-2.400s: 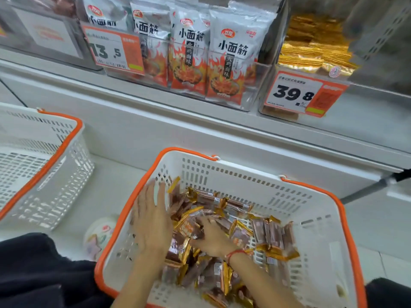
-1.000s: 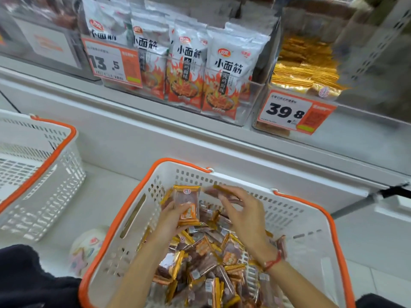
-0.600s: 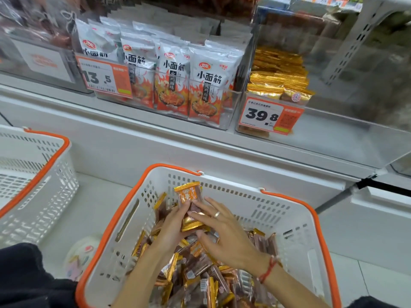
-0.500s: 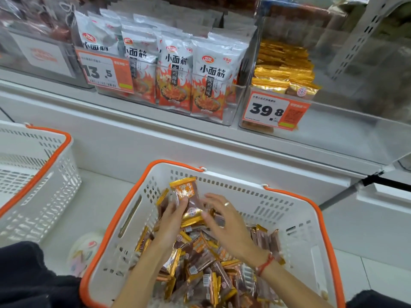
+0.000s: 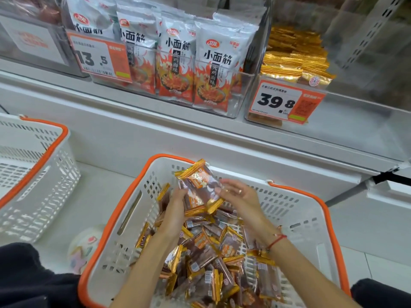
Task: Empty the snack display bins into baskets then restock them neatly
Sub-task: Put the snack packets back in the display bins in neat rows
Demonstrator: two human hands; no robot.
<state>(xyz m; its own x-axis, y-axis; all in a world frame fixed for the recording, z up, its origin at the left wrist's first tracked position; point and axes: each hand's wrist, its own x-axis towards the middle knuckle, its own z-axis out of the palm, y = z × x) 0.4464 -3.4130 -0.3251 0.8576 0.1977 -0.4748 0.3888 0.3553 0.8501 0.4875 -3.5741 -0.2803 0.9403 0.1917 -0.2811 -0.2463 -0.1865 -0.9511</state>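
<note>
A white basket with an orange rim [image 5: 295, 210] sits in front of me, holding several small gold-and-brown snack packets [image 5: 213, 252]. My left hand [image 5: 175, 203] grips a small stack of these packets [image 5: 198, 187] from the left, raised above the pile. My right hand [image 5: 240, 196] touches the stack's right edge with loosely spread fingers. On the shelf above, a clear bin [image 5: 347, 121] marked 39.8 holds a neat stack of gold packets [image 5: 293, 56] at its back.
A second white basket [image 5: 37, 174] stands at the left. Another clear bin with red-and-white noodle-snack bags [image 5: 211, 63] and a 13.5 price tag [image 5: 100, 58] is left of the 39.8 tag [image 5: 284, 103]. A round patterned object [image 5: 84, 247] lies between the baskets.
Both hands went from digging in the pile to gathering packets. The stack in my left hand has risen higher above the basket, and my right hand steadies its side.
</note>
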